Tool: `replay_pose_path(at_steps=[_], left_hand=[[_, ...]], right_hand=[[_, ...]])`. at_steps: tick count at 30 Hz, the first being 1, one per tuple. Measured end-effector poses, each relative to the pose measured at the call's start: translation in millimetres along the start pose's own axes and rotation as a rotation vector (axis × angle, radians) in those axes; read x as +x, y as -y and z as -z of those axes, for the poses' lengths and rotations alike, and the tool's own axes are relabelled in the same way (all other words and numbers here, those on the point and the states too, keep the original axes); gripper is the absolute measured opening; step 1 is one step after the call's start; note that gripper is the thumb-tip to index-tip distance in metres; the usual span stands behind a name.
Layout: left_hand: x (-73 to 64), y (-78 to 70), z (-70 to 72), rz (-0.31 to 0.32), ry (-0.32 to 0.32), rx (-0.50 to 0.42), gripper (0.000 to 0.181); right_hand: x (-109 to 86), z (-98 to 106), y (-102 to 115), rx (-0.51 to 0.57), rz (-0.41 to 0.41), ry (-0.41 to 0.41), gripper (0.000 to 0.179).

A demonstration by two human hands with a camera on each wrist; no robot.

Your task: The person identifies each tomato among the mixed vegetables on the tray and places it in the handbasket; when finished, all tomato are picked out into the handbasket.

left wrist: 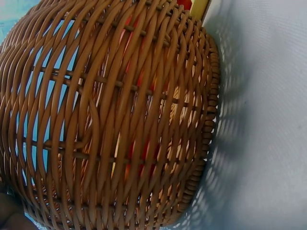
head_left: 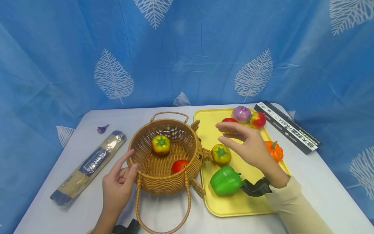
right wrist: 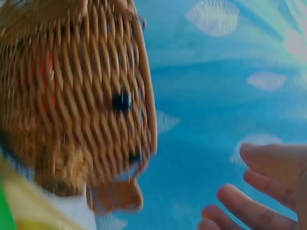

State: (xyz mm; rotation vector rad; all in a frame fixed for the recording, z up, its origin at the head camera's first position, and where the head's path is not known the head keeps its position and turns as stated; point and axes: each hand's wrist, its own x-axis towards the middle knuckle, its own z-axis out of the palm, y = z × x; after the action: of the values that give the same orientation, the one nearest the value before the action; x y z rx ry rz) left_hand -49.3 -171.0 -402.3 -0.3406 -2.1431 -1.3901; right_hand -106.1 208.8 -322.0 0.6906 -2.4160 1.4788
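A round wicker basket (head_left: pixel 163 185) with animal-like ears and dark eyes stands mid-table. Inside it lie a yellow-red toy fruit with a green star-shaped top (head_left: pixel 160 145) and a red fruit (head_left: pixel 179 166). My left hand (head_left: pixel 118 182) is at the basket's left rim, index fingertip and thumb right at the edge and spread apart. Over the yellow tray (head_left: pixel 248 203) hovers my right hand (head_left: pixel 248 144), thumb and fingers apart, nothing between them. Nearest below it are another star-topped fruit (head_left: pixel 221 154), a green bell pepper (head_left: pixel 226 180) and a partly hidden red fruit (head_left: pixel 230 120).
A purple onion-like vegetable (head_left: pixel 242 113), a red-yellow fruit (head_left: pixel 257 120) and a small orange pumpkin (head_left: pixel 274 150) lie on the tray. Behind it is a black pasta box (head_left: pixel 287 126). Left of the basket lie a noodle packet (head_left: pixel 90 165) and a small purple item (head_left: pixel 102 129). One basket handle (head_left: pixel 163 231) hangs toward me.
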Motion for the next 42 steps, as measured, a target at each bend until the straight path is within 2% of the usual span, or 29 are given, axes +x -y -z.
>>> replay_pose_path(at_steps=[3, 7, 10, 15, 20, 26, 31, 38, 42], left_hand=[[0.6, 0.1, -1.4, -0.034, -0.013, -0.003, 0.049], [4.2, -11.4, -2.8, -0.080, -0.029, -0.015, 0.046], [5.4, -17.3, -2.7, -0.082, -0.032, -0.014, 0.045], [3.8, -13.2, -2.3, -0.063, -0.029, -0.009, 0.046], [5.3, -15.2, -3.1, -0.085, -0.029, -0.024, 0.046], [6.3, -17.4, -3.4, -0.101, -0.032, -0.030, 0.045], [3.8, -7.4, -2.6, -0.087, -0.027, -0.014, 0.047], [-0.1, 0.8, 0.2, -0.003, -0.006, 0.013, 0.050], [1.6, -3.0, -1.4, -0.040, -0.014, 0.000, 0.049]], right_hand=[[-4.0, 13, -13, -0.040, -0.040, 0.081, 0.037], [-9.4, 22, -30, -0.067, -0.085, 0.209, 0.039], [-13.2, 24, -44, -0.072, -0.106, 0.262, 0.042], [-18.8, 25, -69, -0.045, -0.125, 0.322, 0.049], [-21.5, 24, -85, 0.008, -0.166, 0.363, 0.053], [-22.5, 21, -92, 0.017, -0.210, 0.379, 0.055], [-22.7, 17, -95, 0.027, -0.227, 0.398, 0.055], [-22.2, 13, -98, 0.031, -0.221, 0.412, 0.056], [-23.1, 14, -100, 0.058, -0.230, 0.413, 0.055]])
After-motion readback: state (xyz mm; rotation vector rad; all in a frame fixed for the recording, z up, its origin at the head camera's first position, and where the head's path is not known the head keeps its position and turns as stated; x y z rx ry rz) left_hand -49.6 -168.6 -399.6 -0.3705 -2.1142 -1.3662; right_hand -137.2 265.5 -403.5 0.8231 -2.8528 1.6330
